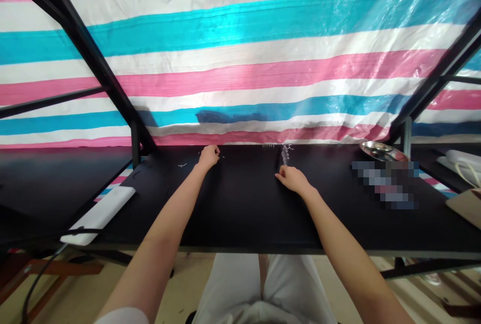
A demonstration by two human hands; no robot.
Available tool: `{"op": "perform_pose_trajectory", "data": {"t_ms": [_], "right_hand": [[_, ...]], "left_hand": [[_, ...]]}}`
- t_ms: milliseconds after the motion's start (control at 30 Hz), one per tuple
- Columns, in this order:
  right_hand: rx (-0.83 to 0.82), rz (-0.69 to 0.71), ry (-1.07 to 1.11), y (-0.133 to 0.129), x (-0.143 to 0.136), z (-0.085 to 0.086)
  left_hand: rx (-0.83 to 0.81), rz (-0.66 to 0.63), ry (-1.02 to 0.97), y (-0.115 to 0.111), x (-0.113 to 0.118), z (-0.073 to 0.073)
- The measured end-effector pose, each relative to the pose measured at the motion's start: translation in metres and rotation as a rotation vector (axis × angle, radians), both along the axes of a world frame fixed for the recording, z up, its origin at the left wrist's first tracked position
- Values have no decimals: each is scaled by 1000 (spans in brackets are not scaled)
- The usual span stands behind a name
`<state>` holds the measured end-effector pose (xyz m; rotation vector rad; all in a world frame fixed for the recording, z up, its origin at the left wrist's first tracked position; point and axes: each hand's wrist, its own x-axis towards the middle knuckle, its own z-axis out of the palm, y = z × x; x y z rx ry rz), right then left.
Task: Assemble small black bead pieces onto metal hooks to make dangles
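Observation:
My left hand [209,156] is near the back edge of the black table [240,214], its fingers curled together; what they hold, if anything, is too small to tell. Thin white scraps [182,165] lie to its left. My right hand [294,179] rests farther right, fingers pressed together, and whether something is between them cannot be made out. Just beyond it lies a greyish, beaded-looking strip [285,154], with a thin white thread [289,147] at its far end. A row of small pale pieces [268,146] sits at the back edge between the hands.
A shiny metal plate [381,150] stands at the back right, beside a blurred-out patch. On the left lies a white power strip [99,214] with a black cable. Black frame bars rise on both sides before a striped sheet [240,28]. White items lie far right.

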<state>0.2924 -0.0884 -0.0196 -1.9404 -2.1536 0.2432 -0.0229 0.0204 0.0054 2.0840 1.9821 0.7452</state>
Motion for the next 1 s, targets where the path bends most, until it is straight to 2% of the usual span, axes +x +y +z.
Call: {"op": "perform_pose_trajectory", "data": {"t_ms": [100, 200, 267, 400, 467, 567, 633, 700, 833, 1000], "right_hand": [[-2, 4, 3, 0, 0, 0], [-5, -4, 5, 0, 0, 0], [-7, -13, 5, -1, 0, 1], [0, -9, 53, -2, -2, 2], [41, 39, 176, -3, -7, 2], [143, 156, 546, -6, -22, 1], [160, 212, 799, -8, -34, -1], [146, 245, 951, -9, -44, -3], [88, 234, 1101, -10, -52, -5], [46, 247, 1185, -10, -51, -4]], "left_hand": [[5, -5, -234, -4, 8, -2], [-19, -75, -749, -20, 27, -4], [-61, -174, -1024, -36, 43, -7], [-171, -233, -1313, -69, 71, -15], [-216, -265, -1325, -82, 80, -19], [-247, -337, -1222, -93, 90, -24], [-233, -380, -1159, -97, 94, -26], [-203, -414, -1131, -99, 96, -26], [-178, -443, -1148, -101, 96, -25], [-211, -478, -1181, -104, 98, -23]]}}
